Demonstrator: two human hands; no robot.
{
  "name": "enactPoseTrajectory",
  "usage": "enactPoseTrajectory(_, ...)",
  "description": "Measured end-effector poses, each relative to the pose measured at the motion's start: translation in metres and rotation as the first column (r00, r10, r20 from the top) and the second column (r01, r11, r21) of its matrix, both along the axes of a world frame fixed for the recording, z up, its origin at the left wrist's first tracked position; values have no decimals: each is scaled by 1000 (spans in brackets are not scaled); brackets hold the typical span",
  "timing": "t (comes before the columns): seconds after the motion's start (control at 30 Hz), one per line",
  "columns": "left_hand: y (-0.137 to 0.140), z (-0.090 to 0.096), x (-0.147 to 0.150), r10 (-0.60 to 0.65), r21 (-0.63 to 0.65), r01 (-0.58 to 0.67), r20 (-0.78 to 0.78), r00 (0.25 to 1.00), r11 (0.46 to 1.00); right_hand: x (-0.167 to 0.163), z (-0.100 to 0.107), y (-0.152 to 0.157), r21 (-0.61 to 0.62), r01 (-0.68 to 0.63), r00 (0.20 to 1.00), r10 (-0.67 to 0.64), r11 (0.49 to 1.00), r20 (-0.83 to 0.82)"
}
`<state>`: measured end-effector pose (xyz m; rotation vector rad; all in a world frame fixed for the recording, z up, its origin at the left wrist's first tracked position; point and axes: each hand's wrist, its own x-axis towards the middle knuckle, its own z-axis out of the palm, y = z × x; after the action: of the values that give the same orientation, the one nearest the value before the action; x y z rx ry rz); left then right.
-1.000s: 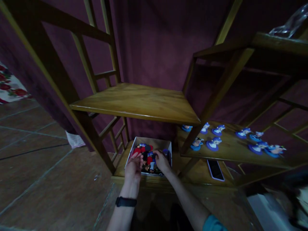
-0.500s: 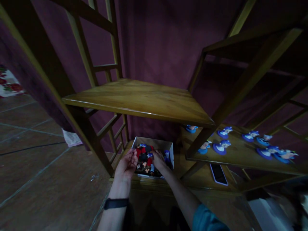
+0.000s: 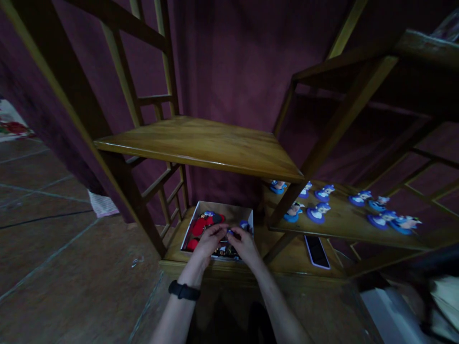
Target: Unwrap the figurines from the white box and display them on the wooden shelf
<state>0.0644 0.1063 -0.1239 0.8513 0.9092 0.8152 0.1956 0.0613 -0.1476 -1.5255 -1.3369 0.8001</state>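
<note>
A white-edged cardboard box on the bottom shelf holds several small figurines, among them a red-based figurine. Over the box my two hands meet at a small blue-and-white figurine, mostly covered by the fingers. My left hand, its wrist in a black band, is closed with fingertips at the figurine's left side. From the right, my right hand pinches the same figurine. Another purple figurine lies in the box behind my right hand.
Above the box juts a wooden shelf. Several blue- and purple-based figurines stand on the shelf to the right, with a phone below them. A slanting wooden post separates the sections. At lower right sits a pale box.
My left hand has moved right, from the box's left side to meet my right hand. A small blue-and-white figurine now shows between them. Red figurines at the left of the box are uncovered.
</note>
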Motion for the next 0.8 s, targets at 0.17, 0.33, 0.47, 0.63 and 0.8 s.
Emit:
enactPoseTrajectory(0.17,-5,7,-2,2,-53,2,71,997,999,3,1,3,15,117,966,-110,993,-233)
enactPoseTrajectory(0.33,-2,6,-2,105,-157,-84,125,987,984,2,2,7,-10,144,839,-128,989,-528)
enactPoseTrajectory(0.47,2,0,-1,216,-211,-172,207,954,962,5,0,6,-70,174,825,-184,982,-534)
enactPoseTrajectory(0.63,5,-6,-3,276,-242,-222,218,936,944,12,-2,5,-66,181,887,-192,981,-420)
enactPoseTrajectory(0.8,8,-9,-7,282,-250,-230,198,939,941,24,-7,5,-82,231,881,-244,970,-406)
